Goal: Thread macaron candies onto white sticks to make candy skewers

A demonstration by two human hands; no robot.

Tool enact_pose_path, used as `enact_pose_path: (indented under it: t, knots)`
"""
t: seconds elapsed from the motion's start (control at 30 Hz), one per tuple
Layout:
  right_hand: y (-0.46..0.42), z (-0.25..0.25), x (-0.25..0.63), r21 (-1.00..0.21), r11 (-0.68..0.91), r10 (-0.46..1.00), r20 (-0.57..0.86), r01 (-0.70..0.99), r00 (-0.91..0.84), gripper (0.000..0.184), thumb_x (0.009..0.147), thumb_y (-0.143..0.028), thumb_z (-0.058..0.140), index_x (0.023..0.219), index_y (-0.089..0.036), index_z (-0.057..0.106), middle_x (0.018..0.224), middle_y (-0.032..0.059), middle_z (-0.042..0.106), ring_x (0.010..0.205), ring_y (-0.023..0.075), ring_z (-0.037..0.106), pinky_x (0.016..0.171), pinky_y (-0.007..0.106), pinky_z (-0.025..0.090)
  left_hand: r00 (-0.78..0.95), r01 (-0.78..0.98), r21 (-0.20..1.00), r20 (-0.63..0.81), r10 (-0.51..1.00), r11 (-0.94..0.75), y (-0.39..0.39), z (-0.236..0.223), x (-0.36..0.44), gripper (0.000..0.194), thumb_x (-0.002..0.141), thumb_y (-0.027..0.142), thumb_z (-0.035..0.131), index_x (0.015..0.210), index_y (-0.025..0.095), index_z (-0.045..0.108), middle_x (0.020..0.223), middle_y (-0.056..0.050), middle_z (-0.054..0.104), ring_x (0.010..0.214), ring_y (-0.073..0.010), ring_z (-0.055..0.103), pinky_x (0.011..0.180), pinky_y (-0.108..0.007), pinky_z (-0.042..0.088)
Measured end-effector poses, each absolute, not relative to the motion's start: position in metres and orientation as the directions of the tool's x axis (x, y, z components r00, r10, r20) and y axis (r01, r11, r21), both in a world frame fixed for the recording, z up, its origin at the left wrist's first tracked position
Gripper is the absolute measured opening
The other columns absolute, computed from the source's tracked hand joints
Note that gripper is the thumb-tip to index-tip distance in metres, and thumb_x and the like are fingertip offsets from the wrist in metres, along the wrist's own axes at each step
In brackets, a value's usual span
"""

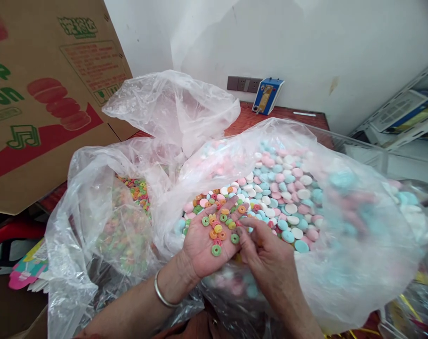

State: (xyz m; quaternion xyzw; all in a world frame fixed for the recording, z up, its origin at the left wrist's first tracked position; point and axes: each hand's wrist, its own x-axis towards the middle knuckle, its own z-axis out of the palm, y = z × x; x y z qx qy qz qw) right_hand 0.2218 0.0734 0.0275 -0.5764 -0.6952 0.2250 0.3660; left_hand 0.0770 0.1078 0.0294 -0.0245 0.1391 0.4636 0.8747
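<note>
My left hand (206, 254) is held palm up with fingers stretched out, carrying a pile of colourful cereal rings (216, 250) in green, orange, yellow and red. A metal bangle (160, 291) circles that wrist. My right hand (272, 252) meets the left palm's edge, thumb and forefinger closed together beside a green ring; what they pinch is hidden. Beneath both hands lies an opened clear plastic bag (344, 278) full of round pink, white and blue candies (293, 207). More rings are scattered over the candies near my left fingers.
To the left stands another clear bag (83, 188) with small cereal rings (138, 190) inside. A large printed cardboard box (51, 117) rises behind it. Near the wall sockets (244, 84), a blue device (268, 96) sits on the red-brown table (291, 113). A white rack (407, 94) is at right.
</note>
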Motion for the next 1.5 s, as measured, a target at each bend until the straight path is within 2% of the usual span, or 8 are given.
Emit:
enact_pose_path:
  t: [0.3, 0.53, 0.63, 0.87, 1.03, 1.13, 1.37, 1.5]
  knots:
    - [0.080, 0.042, 0.211, -0.750, 0.329, 0.942, 0.307, 0.574, -0.138, 0.021, 0.098, -0.027, 0.051, 0.110, -0.025, 0.069, 0.096, 0.0017, 0.078, 0.078, 0.0161, 0.072, 0.067, 0.025, 0.050, 0.552, -0.782, 0.142, -0.296, 0.780, 0.607, 0.106, 0.035, 0.082, 0.042, 0.099, 0.037, 0.040, 0.130, 0.018, 0.062, 0.116, -0.013, 0.071, 0.103, -0.0268, 0.070, 0.091, -0.043, 0.054]
    - [0.107, 0.064, 0.190, -0.428, 0.185, 0.980, 0.016, 0.885, -0.197, 0.017, 0.091, -0.032, 0.060, 0.080, -0.022, 0.067, 0.072, 0.0054, 0.070, 0.067, 0.0229, 0.064, 0.055, 0.029, 0.033, 0.618, -0.759, -0.012, -0.326, 0.715, 0.651, 0.104, 0.027, 0.088, 0.042, 0.100, 0.044, 0.042, 0.102, 0.012, 0.069, 0.084, -0.009, 0.074, 0.078, -0.0208, 0.072, 0.070, -0.030, 0.057]
    - [0.114, 0.065, 0.191, -0.520, 0.177, 0.976, -0.020, 0.836, -0.219, 0.016, 0.088, -0.028, 0.061, 0.073, -0.021, 0.059, 0.070, 0.0032, 0.067, 0.065, 0.0197, 0.059, 0.055, 0.027, 0.031, 0.583, -0.777, 0.003, -0.372, 0.722, 0.629, 0.104, 0.029, 0.088, 0.040, 0.101, 0.043, 0.041, 0.094, 0.014, 0.068, 0.078, -0.007, 0.072, 0.072, -0.0183, 0.071, 0.062, -0.027, 0.055]
    - [0.119, 0.050, 0.204, -0.980, -0.113, 0.983, -0.134, 0.166, -0.122, 0.026, 0.082, -0.044, 0.066, 0.073, -0.022, 0.055, 0.051, -0.0065, 0.049, 0.044, 0.0107, 0.041, 0.043, 0.022, 0.031, 0.570, -0.785, 0.029, -0.357, 0.740, 0.619, 0.106, 0.038, 0.087, 0.050, 0.104, 0.042, 0.031, 0.101, 0.008, 0.069, 0.089, -0.012, 0.075, 0.083, -0.0210, 0.072, 0.080, -0.032, 0.056]
    - [0.117, 0.054, 0.219, -0.830, -0.233, 0.971, -0.227, -0.507, -0.074, 0.030, 0.075, -0.040, 0.075, 0.072, -0.021, 0.052, 0.050, -0.0119, 0.038, 0.036, 0.0026, 0.015, 0.035, 0.018, 0.015, 0.569, -0.803, 0.001, -0.298, 0.767, 0.596, 0.108, 0.033, 0.082, 0.044, 0.102, 0.042, 0.040, 0.120, 0.011, 0.065, 0.112, -0.014, 0.072, 0.107, -0.0264, 0.068, 0.095, -0.039, 0.051]
    - [0.111, 0.054, 0.229, -0.722, -0.232, 0.971, -0.217, -0.652, -0.105, 0.026, 0.080, -0.042, 0.070, 0.073, -0.021, 0.057, 0.054, -0.0085, 0.049, 0.033, 0.0018, 0.018, 0.034, 0.018, 0.018, 0.554, -0.814, 0.011, -0.284, 0.782, 0.581, 0.109, 0.034, 0.078, 0.046, 0.100, 0.045, 0.042, 0.131, 0.016, 0.061, 0.130, -0.013, 0.065, 0.122, -0.0306, 0.061, 0.100, -0.044, 0.047]
    - [0.069, 0.041, 0.230, -0.997, -0.037, 0.992, -0.028, -0.068, -0.122, 0.021, 0.095, -0.037, 0.062, 0.085, -0.021, 0.072, 0.057, -0.0035, 0.057, 0.049, 0.0080, 0.053, 0.044, 0.016, 0.039, 0.419, -0.865, 0.152, -0.305, 0.855, 0.478, 0.116, 0.046, 0.074, 0.050, 0.100, 0.048, 0.040, 0.133, 0.018, 0.062, 0.143, -0.012, 0.058, 0.133, -0.0353, 0.053, 0.105, -0.051, 0.046]
    - [0.051, 0.032, 0.213, -0.876, 0.394, 0.900, 0.307, 0.277, -0.310, 0.025, 0.096, -0.020, 0.055, 0.117, -0.022, 0.069, 0.099, 0.0039, 0.077, 0.084, 0.0158, 0.073, 0.071, 0.023, 0.056, 0.279, -0.880, 0.300, -0.302, 0.912, 0.369, 0.122, 0.048, 0.076, 0.052, 0.100, 0.048, 0.036, 0.124, 0.014, 0.068, 0.146, -0.012, 0.056, 0.135, -0.0322, 0.051, 0.107, -0.047, 0.046]
